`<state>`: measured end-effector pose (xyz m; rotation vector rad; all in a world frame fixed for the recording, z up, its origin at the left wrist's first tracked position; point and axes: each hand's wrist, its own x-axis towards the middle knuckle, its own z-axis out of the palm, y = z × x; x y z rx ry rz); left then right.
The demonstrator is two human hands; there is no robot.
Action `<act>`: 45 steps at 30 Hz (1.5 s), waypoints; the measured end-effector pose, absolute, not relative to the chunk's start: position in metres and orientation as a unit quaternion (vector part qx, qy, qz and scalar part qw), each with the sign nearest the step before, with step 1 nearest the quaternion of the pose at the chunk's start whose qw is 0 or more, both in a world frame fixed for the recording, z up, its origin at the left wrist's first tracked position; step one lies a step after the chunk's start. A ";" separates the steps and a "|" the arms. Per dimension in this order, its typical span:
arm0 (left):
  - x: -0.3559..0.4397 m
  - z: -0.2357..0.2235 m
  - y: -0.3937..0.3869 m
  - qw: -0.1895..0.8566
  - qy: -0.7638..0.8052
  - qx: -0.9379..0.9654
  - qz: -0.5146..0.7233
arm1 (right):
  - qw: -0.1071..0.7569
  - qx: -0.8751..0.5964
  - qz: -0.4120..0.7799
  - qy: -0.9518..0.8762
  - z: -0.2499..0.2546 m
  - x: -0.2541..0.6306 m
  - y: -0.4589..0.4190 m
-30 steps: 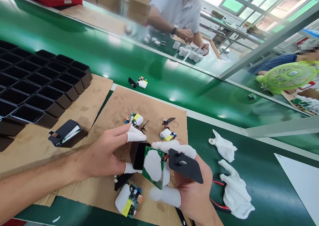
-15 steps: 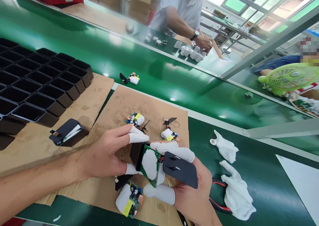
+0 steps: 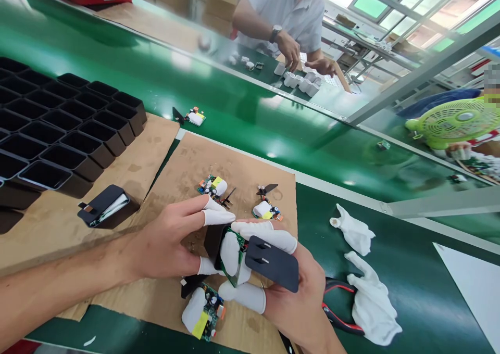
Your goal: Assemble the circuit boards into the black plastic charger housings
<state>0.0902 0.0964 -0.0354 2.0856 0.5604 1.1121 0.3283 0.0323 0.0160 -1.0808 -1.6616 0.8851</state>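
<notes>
Left hand [image 3: 172,242] half-curled, fingertips gripping black case [image 3: 213,244]; right hand [image 3: 291,299] part-closed, thumb and fingers pinching circuit board [image 3: 230,255] (pronged cover [image 3: 272,264] alongside), board partly inside case, above cardboard [image 3: 242,156].

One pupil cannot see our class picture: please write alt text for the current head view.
A person's left hand holds a black case while the right hand holds a green circuit board with a black pronged plate, the board at the case's open mouth. More boards lie on cardboard nearby; open black cases stand in rows at left.
</notes>
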 end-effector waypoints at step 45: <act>0.096 -0.035 0.097 0.427 0.265 0.769 0.394 | 0.510 -0.501 0.410 -0.566 0.003 0.318 0.044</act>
